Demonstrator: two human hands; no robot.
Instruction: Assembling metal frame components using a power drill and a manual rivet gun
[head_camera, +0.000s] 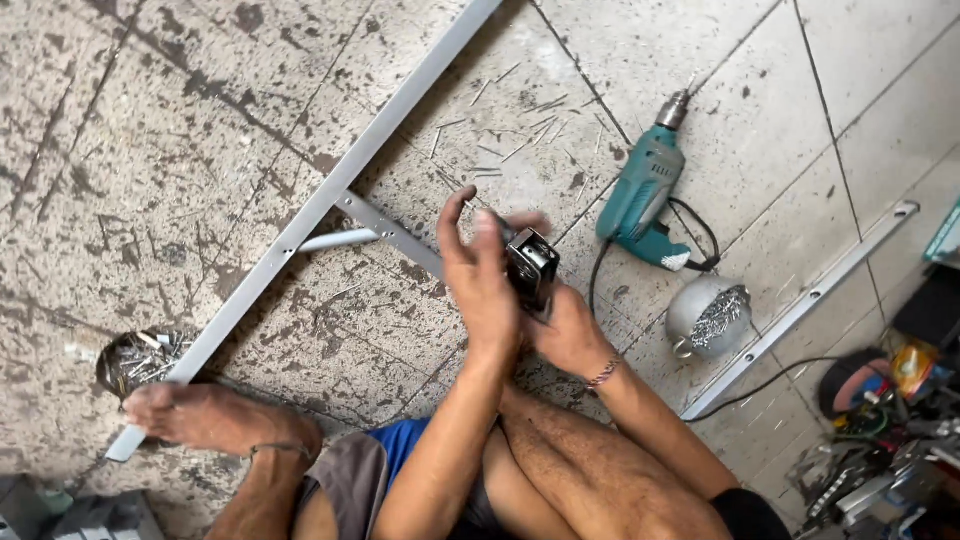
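Two hands meet over my knees around one small black tool (532, 268), a boxy thing with a metal edge. My right hand (568, 330) wraps it from below, clenched on its body; my left hand (480, 272) presses its palm against the near side with the fingers spread upward, touching it rather than closing round it. Just beyond the grip lies a long grey metal bar (330, 195) with a short cross brace (392, 232) fixed to it, and my bare foot (205, 415) rests on the bar's near end. To the right of my hands sits a teal electric drill (640, 190), and near it a small metal pot of nails (708, 318). Loose nails (520, 130) are scattered on the tiled floor (150, 150) past the tool.
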